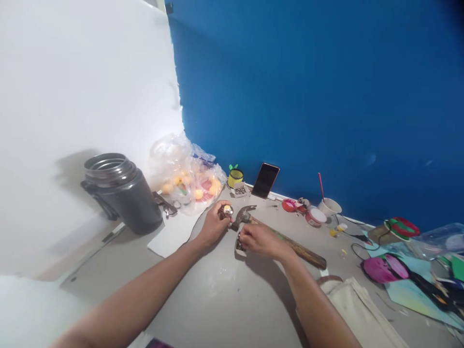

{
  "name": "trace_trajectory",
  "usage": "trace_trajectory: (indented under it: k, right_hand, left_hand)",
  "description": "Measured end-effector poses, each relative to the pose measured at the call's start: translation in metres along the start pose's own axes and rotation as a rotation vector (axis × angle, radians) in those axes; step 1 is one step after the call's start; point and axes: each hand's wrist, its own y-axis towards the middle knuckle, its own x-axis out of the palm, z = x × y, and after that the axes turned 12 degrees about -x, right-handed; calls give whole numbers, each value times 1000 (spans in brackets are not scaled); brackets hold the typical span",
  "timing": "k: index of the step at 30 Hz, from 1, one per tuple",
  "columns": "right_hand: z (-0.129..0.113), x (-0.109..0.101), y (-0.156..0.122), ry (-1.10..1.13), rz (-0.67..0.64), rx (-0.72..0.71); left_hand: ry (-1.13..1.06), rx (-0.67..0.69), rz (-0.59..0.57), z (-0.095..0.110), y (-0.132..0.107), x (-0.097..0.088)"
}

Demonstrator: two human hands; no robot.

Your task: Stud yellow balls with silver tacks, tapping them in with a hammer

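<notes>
My left hand (213,226) is closed round a small shiny round object (227,210), held just above the grey table (224,290). My right hand (258,239) is curled on a small dark-and-white thing (239,246) lying on the table; I cannot make out what it is. A claw hammer (246,215) with a long wooden handle (304,253) lies between and behind the hands, its head beside my left fingertips.
A dark grey jar (121,192) stands at left. Behind the hands are a plastic bag of coloured pieces (188,179), a yellow cup (235,177), a propped phone (266,180), paint lids (315,217) and a white cup (329,207). Coloured paper cut-outs (409,275) and cloth (358,309) lie at right.
</notes>
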Motion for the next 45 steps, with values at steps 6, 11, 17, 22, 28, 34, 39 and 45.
trace_trajectory:
  k: [6,11,17,22,28,34,39,45]
  right_hand:
    - [24,-1,8,619,367,72]
    - [39,3,13,889,468,90]
    - [44,8,14,924,552,-1]
    - [40,11,15,946,549,-12]
    - [36,20,17,949,495,-34]
    - [34,25,17,934,502,-16]
    - [33,24,17,897,505,5]
    - [34,26,18,884,503,18]
  left_hand:
    - [34,-5,-25,1,0,0]
    - [39,-88,-135,5,-7,1]
    - [-23,-172,-252,9,-12,3]
    - [123,-105,-192,7,-11,2]
    - [190,-38,-214,7,-11,5]
    - [290,28,-225,14,-20,11]
    - [342,31,-228,15,-22,12]
    - [383,41,-211,10,-21,10]
